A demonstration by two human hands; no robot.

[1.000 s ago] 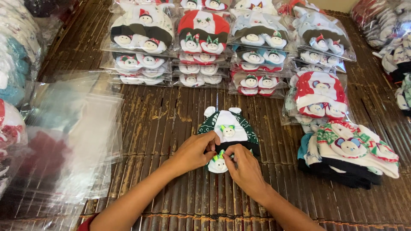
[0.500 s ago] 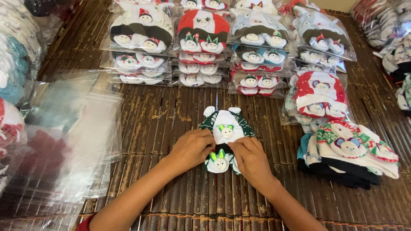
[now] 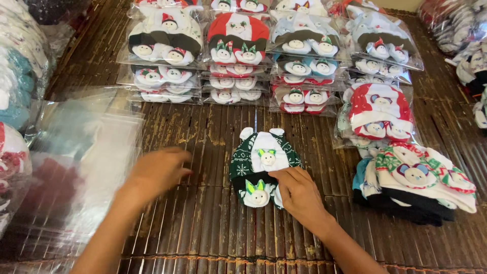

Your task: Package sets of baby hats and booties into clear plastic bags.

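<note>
Knit baby hat set (image 3: 264, 170): soft ribbed fabric, dark green with white snowflake pattern, white centre panel, plush animal faces with green ears. It lies flat mid-mat on the brown slatted bamboo mat (image 3: 203, 223), long axis running away from the person, ear tips at the far end. Right hand (image 3: 299, 193) presses its near-right edge, fingers together. Left hand (image 3: 157, 172), blurred, hovers by the clear plastic bags (image 3: 91, 147), fingers loosely curled, empty.

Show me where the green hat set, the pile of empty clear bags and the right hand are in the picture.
green hat set (image 3: 264, 165): head view, on the white animal face of the hat.
pile of empty clear bags (image 3: 89, 134): head view, on the top bag's flat surface.
right hand (image 3: 299, 190): head view, on the back of the hand.
</note>
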